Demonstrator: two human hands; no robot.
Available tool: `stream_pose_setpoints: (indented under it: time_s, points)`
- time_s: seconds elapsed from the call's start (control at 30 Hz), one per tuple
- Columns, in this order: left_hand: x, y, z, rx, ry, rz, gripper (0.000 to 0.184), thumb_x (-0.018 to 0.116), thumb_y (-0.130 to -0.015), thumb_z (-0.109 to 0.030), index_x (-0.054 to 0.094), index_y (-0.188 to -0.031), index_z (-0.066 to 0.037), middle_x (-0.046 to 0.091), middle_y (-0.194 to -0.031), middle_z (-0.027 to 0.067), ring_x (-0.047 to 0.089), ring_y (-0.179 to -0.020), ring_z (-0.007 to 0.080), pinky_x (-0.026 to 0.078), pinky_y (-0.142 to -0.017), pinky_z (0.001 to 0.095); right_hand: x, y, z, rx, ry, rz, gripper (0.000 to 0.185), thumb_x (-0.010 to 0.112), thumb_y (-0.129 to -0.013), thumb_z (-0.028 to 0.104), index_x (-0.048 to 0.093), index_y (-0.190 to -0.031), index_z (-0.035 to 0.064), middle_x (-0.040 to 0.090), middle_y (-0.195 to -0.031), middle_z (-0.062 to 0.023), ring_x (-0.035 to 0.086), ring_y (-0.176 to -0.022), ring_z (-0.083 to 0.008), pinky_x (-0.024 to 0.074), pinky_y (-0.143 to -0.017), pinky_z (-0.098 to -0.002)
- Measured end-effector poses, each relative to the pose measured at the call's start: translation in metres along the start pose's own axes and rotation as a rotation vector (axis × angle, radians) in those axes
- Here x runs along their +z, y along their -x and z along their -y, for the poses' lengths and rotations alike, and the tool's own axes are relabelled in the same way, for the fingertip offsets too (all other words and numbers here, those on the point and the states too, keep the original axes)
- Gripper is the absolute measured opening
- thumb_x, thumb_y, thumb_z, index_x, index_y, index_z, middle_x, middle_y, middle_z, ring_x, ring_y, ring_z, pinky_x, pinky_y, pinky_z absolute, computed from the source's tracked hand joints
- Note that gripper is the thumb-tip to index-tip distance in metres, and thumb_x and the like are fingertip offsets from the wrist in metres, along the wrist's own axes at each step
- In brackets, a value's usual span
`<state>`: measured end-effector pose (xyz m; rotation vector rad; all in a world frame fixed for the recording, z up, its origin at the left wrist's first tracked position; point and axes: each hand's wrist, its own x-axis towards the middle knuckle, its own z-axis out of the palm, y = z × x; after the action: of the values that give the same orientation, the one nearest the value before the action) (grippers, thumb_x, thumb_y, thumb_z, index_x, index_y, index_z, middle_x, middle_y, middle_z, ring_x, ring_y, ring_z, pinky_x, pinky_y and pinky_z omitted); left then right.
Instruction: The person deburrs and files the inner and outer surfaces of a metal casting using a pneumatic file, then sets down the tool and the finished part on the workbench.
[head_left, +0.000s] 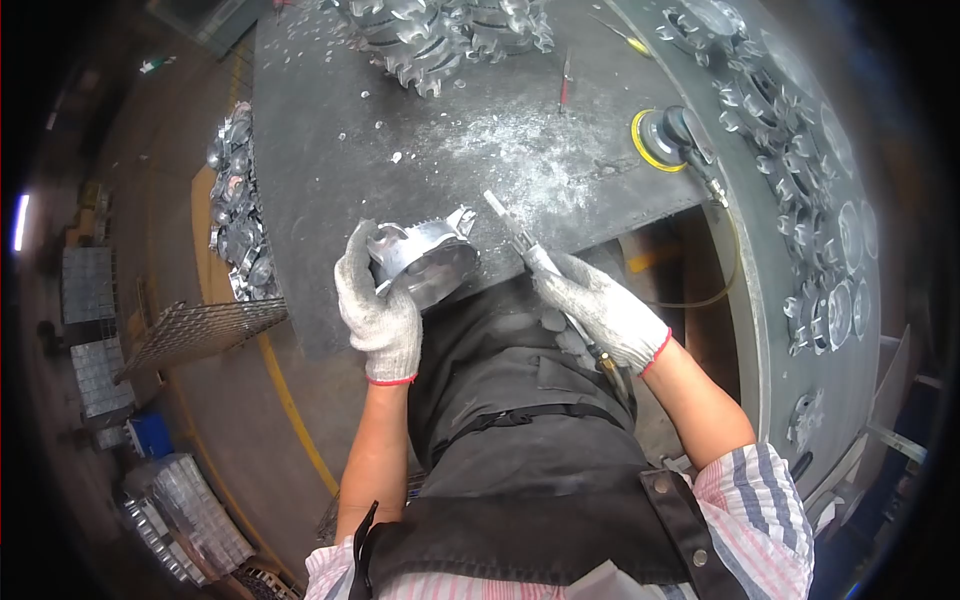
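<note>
My left hand (pixel 378 315), in a white knit glove with a red cuff, is closed round a shiny round metal casting (pixel 430 262). The casting is tilted near the table's front edge, with a small lug pointing up and to the right. Wrapped in a matching glove, my right hand (pixel 598 308) grips a slim air tool (pixel 524 238). Its narrow, pale tip points up and left, a short gap from the casting. From the tool's rear, a brass hose fitting (pixel 604 362) shows below my wrist.
Metal dust and chips lie on the dark table (pixel 320 180). Stacked castings (pixel 430 40) stand at the back. A yellow-rimmed disc sander (pixel 662 138) rests at the right, near a red-handled tool (pixel 565 85). More castings line the right-hand bench (pixel 745 200) and a left-side pile (pixel 236 215).
</note>
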<state>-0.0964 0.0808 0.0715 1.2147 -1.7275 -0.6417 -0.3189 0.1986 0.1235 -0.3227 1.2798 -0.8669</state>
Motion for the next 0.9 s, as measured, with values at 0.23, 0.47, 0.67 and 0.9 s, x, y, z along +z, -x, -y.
stream_pose_setpoints:
  time_s: [0.23, 0.47, 0.67, 0.9]
  points:
    - [-0.002, 0.008, -0.008, 0.116, -0.097, 0.028, 0.073, 0.052, -0.069, 0.020, 0.057, -0.138, -0.002, 0.059, -0.115, 0.0103, 0.060, -0.101, 0.0231, 0.050, -0.092, 0.0351, -0.001, 0.006, -0.006, 0.028, 0.230, 0.028, 0.062, 0.061, -0.099, 0.051, 0.047, -0.147, 0.0144, 0.059, -0.086, -0.0010, 0.048, -0.052, -0.0043, 0.0415, -0.042, -0.0214]
    - [0.000, 0.009, -0.012, 0.213, -0.149, 0.060, 0.072, 0.052, -0.069, 0.020, 0.057, -0.138, -0.002, 0.060, -0.113, 0.0108, 0.060, -0.098, 0.0225, 0.051, -0.091, 0.0342, 0.009, 0.011, 0.012, 0.089, 0.307, -0.025, 0.058, 0.062, -0.101, 0.046, 0.049, -0.144, 0.0083, 0.057, -0.086, -0.0014, 0.048, -0.054, -0.0058, 0.0404, -0.045, -0.0227]
    - [0.005, 0.003, -0.014, 0.236, -0.208, 0.040, 0.069, 0.058, -0.069, 0.017, 0.059, -0.135, -0.003, 0.063, -0.111, 0.0130, 0.063, -0.098, 0.0264, 0.052, -0.088, 0.0377, 0.002, 0.011, 0.008, 0.074, 0.407, -0.030, 0.063, 0.057, -0.101, 0.048, 0.043, -0.149, 0.0111, 0.066, -0.100, -0.0033, 0.059, -0.072, -0.0094, 0.0485, -0.052, -0.0254]
    - [0.003, 0.004, -0.016, 0.222, -0.201, 0.058, 0.070, 0.059, -0.069, 0.016, 0.059, -0.136, -0.003, 0.062, -0.110, 0.0124, 0.063, -0.099, 0.0271, 0.052, -0.088, 0.0385, 0.000, 0.009, 0.010, 0.005, 0.502, -0.049, 0.056, 0.059, -0.101, 0.044, 0.050, -0.143, 0.0071, 0.067, -0.096, -0.0041, 0.057, -0.075, -0.0103, 0.0475, -0.062, -0.0276]
